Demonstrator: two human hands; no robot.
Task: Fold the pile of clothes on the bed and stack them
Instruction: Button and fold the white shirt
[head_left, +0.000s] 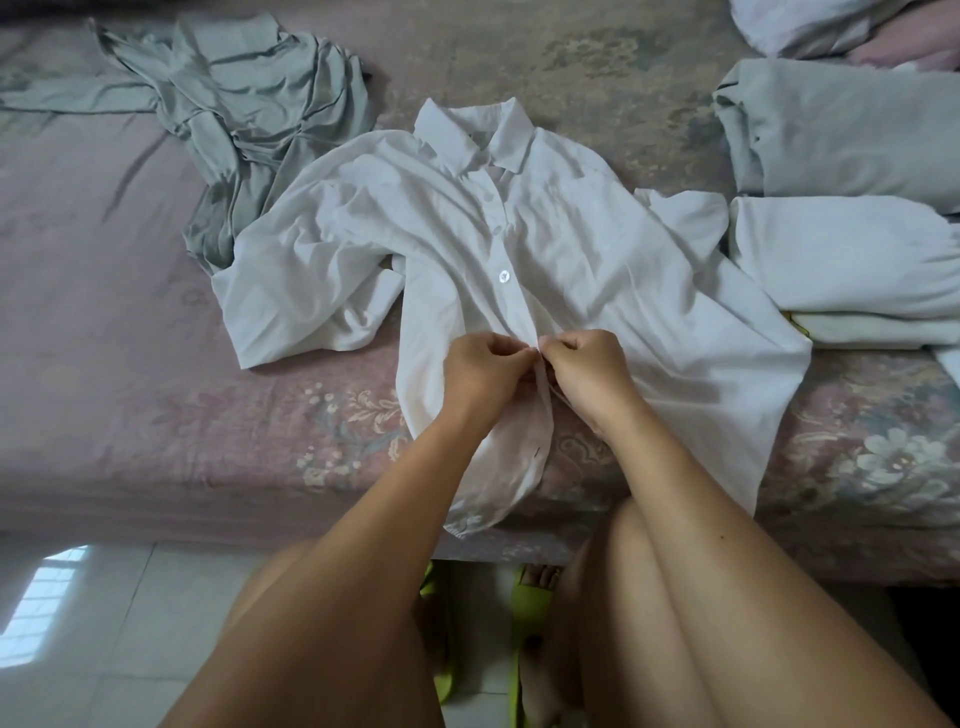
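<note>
A white collared button shirt lies face up on the bed, collar away from me, its hem hanging over the near edge. My left hand and my right hand meet at the button placket low on the shirt, each pinching one edge of it with curled fingers. Three buttons above my hands look fastened. An unfolded grey-green garment lies crumpled at the back left. At the right sit a folded grey-green piece and, nearer, a folded white stack.
The bed has a pink floral sheet. White and pink bedding sits at the far right corner. Below the bed edge are pale floor tiles, my knees and green slippers.
</note>
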